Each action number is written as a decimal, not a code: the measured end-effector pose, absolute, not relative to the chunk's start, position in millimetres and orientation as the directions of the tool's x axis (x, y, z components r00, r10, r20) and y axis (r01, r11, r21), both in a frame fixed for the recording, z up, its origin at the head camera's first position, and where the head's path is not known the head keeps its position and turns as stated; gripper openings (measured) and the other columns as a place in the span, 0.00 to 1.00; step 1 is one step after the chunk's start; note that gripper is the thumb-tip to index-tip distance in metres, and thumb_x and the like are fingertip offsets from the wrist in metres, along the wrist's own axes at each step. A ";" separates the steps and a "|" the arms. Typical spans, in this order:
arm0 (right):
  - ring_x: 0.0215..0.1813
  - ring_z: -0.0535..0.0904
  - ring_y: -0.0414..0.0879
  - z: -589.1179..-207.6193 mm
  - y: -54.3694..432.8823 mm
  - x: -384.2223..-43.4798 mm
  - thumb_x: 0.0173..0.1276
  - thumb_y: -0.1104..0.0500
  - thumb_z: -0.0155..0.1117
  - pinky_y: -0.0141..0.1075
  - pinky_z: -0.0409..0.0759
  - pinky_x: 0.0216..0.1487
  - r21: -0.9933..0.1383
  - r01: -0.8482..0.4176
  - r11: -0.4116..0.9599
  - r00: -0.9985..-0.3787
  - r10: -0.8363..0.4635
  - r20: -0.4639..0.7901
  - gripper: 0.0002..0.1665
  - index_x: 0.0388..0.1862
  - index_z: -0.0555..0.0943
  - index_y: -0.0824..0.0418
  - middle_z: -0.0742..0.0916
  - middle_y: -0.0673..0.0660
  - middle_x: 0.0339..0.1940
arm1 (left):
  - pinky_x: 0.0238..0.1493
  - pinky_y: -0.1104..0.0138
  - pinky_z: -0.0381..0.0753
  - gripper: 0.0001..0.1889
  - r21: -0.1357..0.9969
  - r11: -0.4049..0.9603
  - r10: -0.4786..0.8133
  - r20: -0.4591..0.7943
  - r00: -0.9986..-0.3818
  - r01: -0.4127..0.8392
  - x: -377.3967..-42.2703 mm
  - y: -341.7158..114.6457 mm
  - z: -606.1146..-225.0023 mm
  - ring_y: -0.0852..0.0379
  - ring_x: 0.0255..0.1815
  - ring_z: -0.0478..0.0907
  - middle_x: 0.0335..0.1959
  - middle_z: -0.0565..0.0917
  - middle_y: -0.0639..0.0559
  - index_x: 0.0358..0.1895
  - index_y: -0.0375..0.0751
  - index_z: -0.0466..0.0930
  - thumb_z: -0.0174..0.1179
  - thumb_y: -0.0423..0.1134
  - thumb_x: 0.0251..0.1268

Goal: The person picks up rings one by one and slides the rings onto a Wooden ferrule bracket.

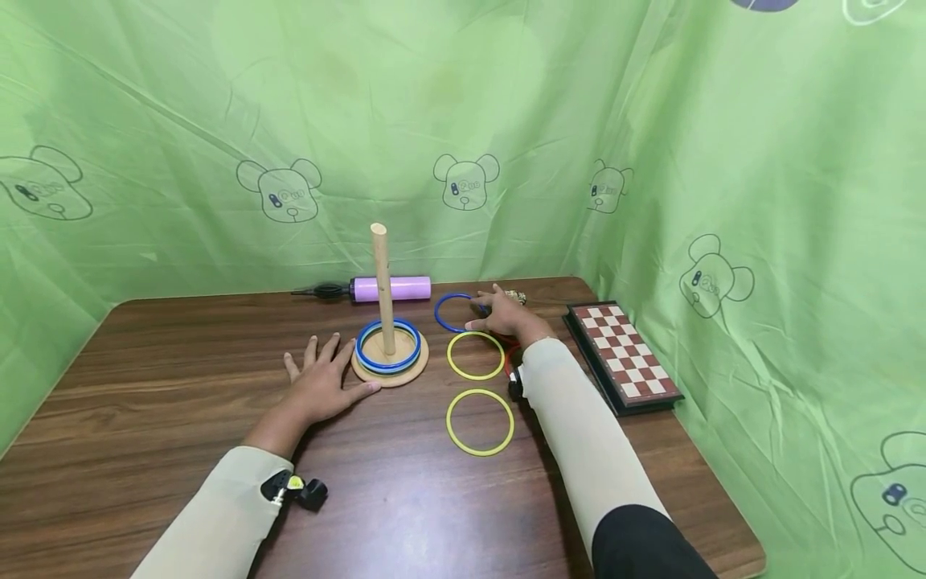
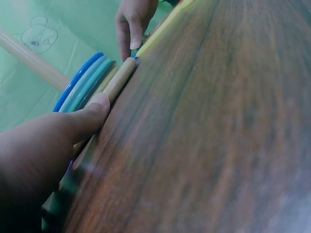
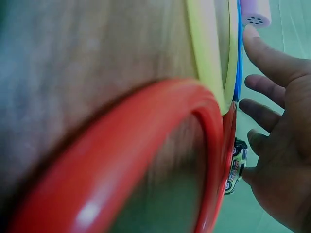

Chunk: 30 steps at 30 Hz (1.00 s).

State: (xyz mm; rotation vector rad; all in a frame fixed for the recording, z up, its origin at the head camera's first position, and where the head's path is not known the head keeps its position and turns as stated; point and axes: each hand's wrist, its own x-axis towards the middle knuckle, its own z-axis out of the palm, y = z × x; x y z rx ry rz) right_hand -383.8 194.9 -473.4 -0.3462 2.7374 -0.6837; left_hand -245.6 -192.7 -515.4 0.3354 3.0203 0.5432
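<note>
A wooden peg [image 1: 383, 289] stands upright on a round wooden base [image 1: 415, 371]. Stacked around the peg are several rings, with a blue ring [image 1: 415, 342] on top and teal ones [image 2: 90, 82] below it. My left hand [image 1: 321, 390] lies spread at the left of the base, its thumb touching the base's edge. Over a second blue ring [image 1: 440, 318] lying on the table is my right hand [image 1: 502, 312], fingers spread and apart. In the right wrist view its fingers are near that ring and hold nothing. A red ring [image 3: 112, 150], partly hidden in the head view, lies beneath the right forearm.
Two yellow rings [image 1: 480, 454] lie in front of the blue one. A small toy car [image 3: 236, 166] sits beyond the right hand. At the back lies a purple hand pump [image 1: 408, 288]; a checkered board case [image 1: 625, 354] lies along the right. Green curtains [image 1: 391, 104] border the table.
</note>
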 end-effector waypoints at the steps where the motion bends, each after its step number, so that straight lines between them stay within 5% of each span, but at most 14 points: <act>1: 0.95 0.36 0.62 -474.1 195.2 -384.3 0.75 0.37 0.73 0.71 0.44 0.89 -0.480 -0.169 0.861 -0.927 -0.305 -0.220 0.45 0.86 0.71 0.47 0.63 0.51 0.93 | 0.75 0.14 0.28 0.60 0.350 0.914 0.222 -0.015 -0.975 0.203 -245.6 -192.7 -515.5 0.17 0.89 0.38 0.90 0.52 0.29 0.89 0.42 0.56 0.57 0.82 0.67; 7: 0.95 0.37 0.59 -476.8 195.9 -385.5 0.76 0.38 0.72 0.64 0.30 0.91 -0.417 -0.233 0.879 -0.924 -0.334 -0.188 0.42 0.83 0.75 0.49 0.65 0.53 0.92 | 0.74 0.13 0.28 0.60 0.356 0.912 0.224 -0.016 -0.974 0.204 -243.6 -193.0 -516.4 0.17 0.89 0.38 0.89 0.52 0.28 0.89 0.43 0.56 0.57 0.82 0.67; 16: 0.95 0.37 0.62 -479.2 196.9 -387.2 0.78 0.44 0.72 0.68 0.31 0.90 -0.398 -0.221 0.890 -0.921 -0.325 -0.215 0.34 0.79 0.80 0.50 0.67 0.51 0.91 | 0.75 0.14 0.27 0.60 0.365 0.908 0.220 -0.001 -0.975 0.204 -242.3 -193.8 -519.2 0.17 0.89 0.38 0.90 0.52 0.29 0.89 0.43 0.56 0.58 0.82 0.67; 20: 0.95 0.37 0.64 -477.1 195.9 -388.0 0.78 0.46 0.72 0.70 0.32 0.90 -0.389 -0.222 0.894 -0.912 -0.331 -0.242 0.35 0.80 0.79 0.52 0.61 0.53 0.93 | 0.75 0.14 0.27 0.60 0.364 0.908 0.221 -0.001 -0.975 0.205 -243.3 -194.0 -519.4 0.18 0.89 0.38 0.90 0.52 0.29 0.89 0.43 0.56 0.57 0.82 0.67; 30: 0.95 0.37 0.61 -470.5 189.4 -389.7 0.77 0.47 0.74 0.68 0.32 0.90 -0.341 -0.274 0.899 -0.898 -0.366 -0.245 0.38 0.80 0.77 0.59 0.65 0.53 0.91 | 0.75 0.15 0.25 0.61 0.369 0.907 0.222 -0.008 -0.975 0.203 -245.8 -193.5 -519.5 0.18 0.89 0.36 0.90 0.51 0.29 0.90 0.44 0.55 0.57 0.83 0.66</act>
